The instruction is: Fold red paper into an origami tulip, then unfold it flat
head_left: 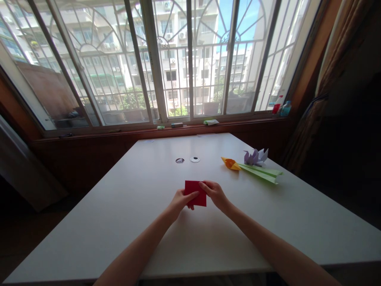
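Between my two hands I hold a red folded paper square (192, 186) above the white table (143, 234). My left hand (180, 200) grips it from the left, its thumb lying across the front face and its fingertips showing below the lower edge. At the upper right corner my right hand (214, 192) pinches the paper, thumb on the front. The other fingers of my right hand are partly hidden behind the square.
To the right lie a yellow paper boat (231, 163), a green paper plane (262, 173) and purple folded paper figures (252, 157). Two round holes (179, 161) sit in the tabletop. A windowsill (127, 132) with small items and bottles (285, 108) runs behind the table.
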`<state>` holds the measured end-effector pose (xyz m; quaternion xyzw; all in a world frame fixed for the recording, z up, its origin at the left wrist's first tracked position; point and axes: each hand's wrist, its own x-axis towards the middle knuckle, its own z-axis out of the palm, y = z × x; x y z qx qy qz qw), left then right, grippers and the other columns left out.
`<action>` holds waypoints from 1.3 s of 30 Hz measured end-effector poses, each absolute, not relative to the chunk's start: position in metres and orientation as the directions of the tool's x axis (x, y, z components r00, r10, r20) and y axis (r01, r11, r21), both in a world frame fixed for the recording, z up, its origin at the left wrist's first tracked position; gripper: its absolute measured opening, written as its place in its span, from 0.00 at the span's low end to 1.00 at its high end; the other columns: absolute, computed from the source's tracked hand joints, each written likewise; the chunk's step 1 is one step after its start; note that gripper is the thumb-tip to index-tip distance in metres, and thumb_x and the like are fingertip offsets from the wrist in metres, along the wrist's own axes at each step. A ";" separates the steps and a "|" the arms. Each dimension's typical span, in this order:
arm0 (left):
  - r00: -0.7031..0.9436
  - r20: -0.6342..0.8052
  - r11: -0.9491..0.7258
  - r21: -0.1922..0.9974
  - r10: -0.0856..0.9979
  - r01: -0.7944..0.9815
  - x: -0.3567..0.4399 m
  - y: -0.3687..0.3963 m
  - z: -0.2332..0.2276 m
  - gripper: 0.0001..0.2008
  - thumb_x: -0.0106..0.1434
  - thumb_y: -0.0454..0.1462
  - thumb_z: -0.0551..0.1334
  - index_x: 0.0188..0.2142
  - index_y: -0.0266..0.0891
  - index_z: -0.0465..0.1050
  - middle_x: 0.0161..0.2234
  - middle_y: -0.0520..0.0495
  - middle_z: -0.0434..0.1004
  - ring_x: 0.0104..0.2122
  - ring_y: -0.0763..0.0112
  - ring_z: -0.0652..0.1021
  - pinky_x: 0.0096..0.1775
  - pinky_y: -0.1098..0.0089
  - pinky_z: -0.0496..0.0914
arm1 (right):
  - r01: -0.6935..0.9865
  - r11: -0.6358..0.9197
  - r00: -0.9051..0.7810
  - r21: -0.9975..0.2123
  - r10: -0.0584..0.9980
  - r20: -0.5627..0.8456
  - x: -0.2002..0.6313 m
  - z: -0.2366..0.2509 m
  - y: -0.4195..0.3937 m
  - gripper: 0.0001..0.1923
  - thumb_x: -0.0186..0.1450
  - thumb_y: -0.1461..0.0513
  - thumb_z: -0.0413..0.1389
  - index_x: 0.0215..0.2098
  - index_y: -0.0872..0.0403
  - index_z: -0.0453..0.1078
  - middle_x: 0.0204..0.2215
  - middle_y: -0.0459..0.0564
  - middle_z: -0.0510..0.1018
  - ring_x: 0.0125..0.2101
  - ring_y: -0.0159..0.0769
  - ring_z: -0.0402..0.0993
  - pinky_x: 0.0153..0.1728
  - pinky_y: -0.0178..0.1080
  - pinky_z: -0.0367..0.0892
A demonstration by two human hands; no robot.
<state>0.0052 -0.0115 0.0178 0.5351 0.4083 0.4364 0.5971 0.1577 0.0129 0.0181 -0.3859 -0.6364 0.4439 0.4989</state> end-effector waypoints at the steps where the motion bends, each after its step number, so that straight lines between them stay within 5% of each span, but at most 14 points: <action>1: 0.290 -0.015 0.040 0.996 0.957 -0.079 0.005 -0.011 0.018 0.18 0.47 0.46 0.63 0.30 0.31 0.70 0.23 0.46 0.72 0.16 0.79 0.67 0.19 0.75 0.61 | 0.067 0.327 -0.198 -0.943 0.930 0.308 0.158 0.019 0.012 0.19 0.55 0.49 0.51 0.19 0.56 0.64 0.16 0.42 0.63 0.19 0.27 0.57 0.19 0.31 0.53; 7: 0.322 0.028 -0.012 0.999 0.946 -0.053 0.006 -0.011 0.020 0.17 0.48 0.46 0.63 0.26 0.30 0.70 0.20 0.48 0.69 0.15 0.80 0.65 0.17 0.76 0.57 | 0.001 0.272 -0.169 -0.962 0.949 0.268 0.158 0.022 0.012 0.22 0.55 0.47 0.50 0.15 0.55 0.56 0.13 0.39 0.51 0.15 0.24 0.46 0.16 0.31 0.44; 29: 0.360 0.006 0.050 0.988 0.933 -0.147 0.009 -0.015 0.026 0.19 0.48 0.46 0.62 0.29 0.29 0.71 0.21 0.47 0.69 0.17 0.79 0.66 0.15 0.77 0.57 | -0.218 0.076 -0.239 -0.973 0.962 0.129 0.155 0.027 0.010 0.22 0.50 0.47 0.54 0.14 0.54 0.54 0.09 0.37 0.52 0.12 0.22 0.44 0.14 0.31 0.40; 39: 0.387 0.006 0.063 0.984 0.922 -0.166 0.008 -0.016 0.033 0.20 0.50 0.48 0.60 0.28 0.30 0.70 0.20 0.45 0.72 0.16 0.77 0.67 0.20 0.74 0.59 | -0.350 -0.111 -0.229 -0.930 0.973 -0.030 0.153 0.023 0.012 0.18 0.52 0.50 0.54 0.19 0.56 0.60 0.10 0.41 0.63 0.12 0.26 0.57 0.15 0.32 0.52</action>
